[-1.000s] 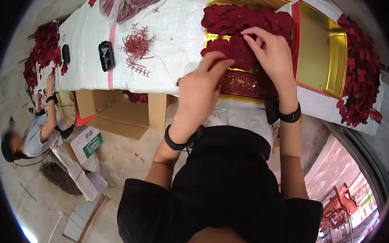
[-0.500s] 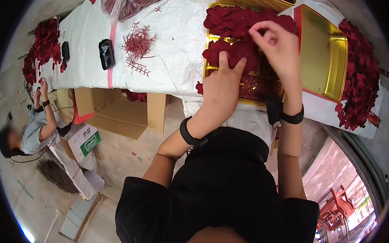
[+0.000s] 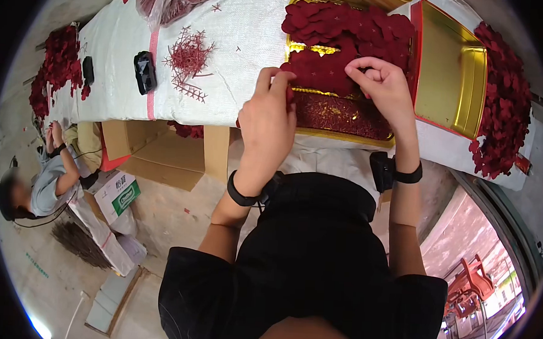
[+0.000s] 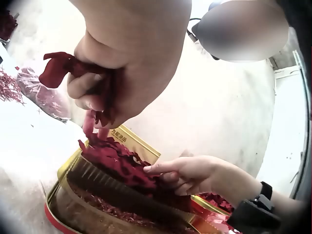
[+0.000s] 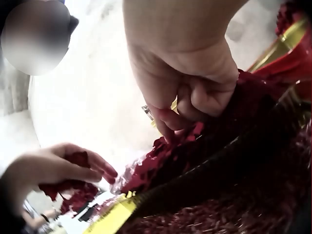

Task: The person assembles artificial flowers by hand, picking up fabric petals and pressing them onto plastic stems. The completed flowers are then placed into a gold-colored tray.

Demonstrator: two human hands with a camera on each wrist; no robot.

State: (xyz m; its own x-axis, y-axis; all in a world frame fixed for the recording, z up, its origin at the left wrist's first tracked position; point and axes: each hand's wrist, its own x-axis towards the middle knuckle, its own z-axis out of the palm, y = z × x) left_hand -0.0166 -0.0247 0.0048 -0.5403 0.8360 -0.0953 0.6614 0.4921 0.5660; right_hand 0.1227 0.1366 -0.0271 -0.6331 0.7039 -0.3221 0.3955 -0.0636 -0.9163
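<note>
My left hand [image 3: 265, 121] has its fingers curled round dark red flower-shaped petals [image 4: 57, 68], which poke out beside its thumb side in the left wrist view. It hovers at the near left edge of a gold tin [image 3: 321, 134]. My right hand [image 3: 389, 93] is over the tin with thumb and forefinger tips together, close above a row of stacked red petals [image 3: 321, 72]; I cannot tell whether it pinches something small. Behind lies another petal row [image 3: 326, 25]. Thin red stems [image 3: 340, 115] fill the tin's front compartment.
To the right stands a red-and-gold tin lid [image 3: 448, 74], with a heap of petals [image 3: 509, 113] beyond. Loose stems [image 3: 190, 55], a black device [image 3: 145, 73] and a plastic bag [image 3: 170, 1] lie on the white cloth. Another person [image 3: 46, 187] sits at far left.
My left hand pressed two fingers on the front petal row, then drew back left and now holds petals. My right hand has come down nearer the front row, fingertips still together.
</note>
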